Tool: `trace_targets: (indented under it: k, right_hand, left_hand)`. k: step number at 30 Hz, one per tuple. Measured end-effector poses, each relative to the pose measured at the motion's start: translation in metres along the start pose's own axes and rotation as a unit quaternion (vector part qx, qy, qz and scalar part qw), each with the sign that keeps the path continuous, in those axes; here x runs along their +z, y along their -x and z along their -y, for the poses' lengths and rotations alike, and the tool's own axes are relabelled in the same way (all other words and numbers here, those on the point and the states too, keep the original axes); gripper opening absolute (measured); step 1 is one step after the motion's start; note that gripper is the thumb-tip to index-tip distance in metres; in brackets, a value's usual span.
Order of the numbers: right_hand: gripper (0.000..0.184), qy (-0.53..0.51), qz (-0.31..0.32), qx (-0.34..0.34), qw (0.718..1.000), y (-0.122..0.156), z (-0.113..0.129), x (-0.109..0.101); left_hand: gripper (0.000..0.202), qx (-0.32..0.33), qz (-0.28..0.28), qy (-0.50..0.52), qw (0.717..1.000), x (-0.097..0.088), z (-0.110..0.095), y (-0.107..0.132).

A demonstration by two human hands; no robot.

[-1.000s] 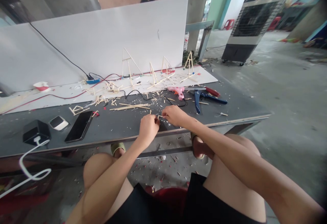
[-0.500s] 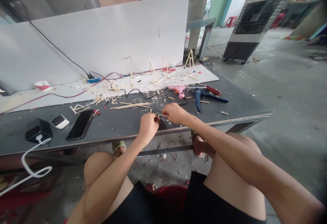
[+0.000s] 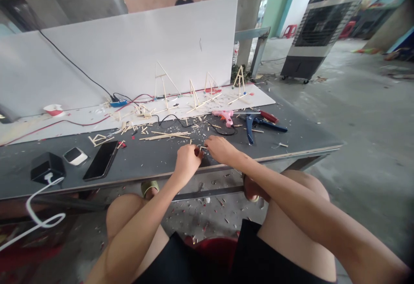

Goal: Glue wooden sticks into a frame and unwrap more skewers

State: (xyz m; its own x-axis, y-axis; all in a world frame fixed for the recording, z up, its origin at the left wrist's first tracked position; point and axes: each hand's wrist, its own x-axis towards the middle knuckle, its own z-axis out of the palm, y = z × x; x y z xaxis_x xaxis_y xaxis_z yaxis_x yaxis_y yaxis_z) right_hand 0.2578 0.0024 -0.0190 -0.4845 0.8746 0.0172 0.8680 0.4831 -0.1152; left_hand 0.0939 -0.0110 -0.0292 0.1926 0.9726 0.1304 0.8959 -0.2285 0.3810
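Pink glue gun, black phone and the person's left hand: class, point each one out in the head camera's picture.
Pink glue gun [image 3: 227,116]: head view, on its body.
Black phone [image 3: 101,160]: head view, middle of its screen.
Left hand [image 3: 187,159]: head view, back of the hand.

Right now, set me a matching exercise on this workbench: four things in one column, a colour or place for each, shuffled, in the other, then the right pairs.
Things
1. glue gun
2. phone
3. pale piece
4. large hand tool beside the glue gun

Colour or place
A. at the fingertips, between the left hand and the right hand
B. blue
C. lying flat, off to the left of both hands
D. pink

Right pairs: 1-D, 2-C, 3-A, 4-B
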Motion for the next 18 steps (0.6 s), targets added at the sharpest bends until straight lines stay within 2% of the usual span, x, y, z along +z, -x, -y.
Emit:
trace_targets:
  k: [6, 11, 14, 18]
  right_hand:
    - [0.029, -0.050, -0.003, 0.043, 0.998, 0.001, 0.004, 0.002]
    - [0.029, -0.108, -0.043, 0.091, 0.989, 0.005, 0.005, 0.000]
    - [0.026, -0.135, -0.062, 0.113, 0.982, 0.013, 0.003, -0.007]
    - [0.020, -0.157, -0.059, 0.146, 0.975, 0.022, 0.002, -0.010]
  left_hand:
    - [0.017, 0.009, 0.026, -0.033, 0.999, -0.001, 0.000, 0.000]
    - [0.019, 0.019, 0.003, -0.055, 0.998, -0.005, -0.001, 0.000]
    - [0.020, 0.057, -0.002, -0.060, 0.997, -0.011, -0.003, -0.001]
    - [0.021, 0.135, 0.026, -0.088, 0.987, -0.016, -0.002, -0.005]
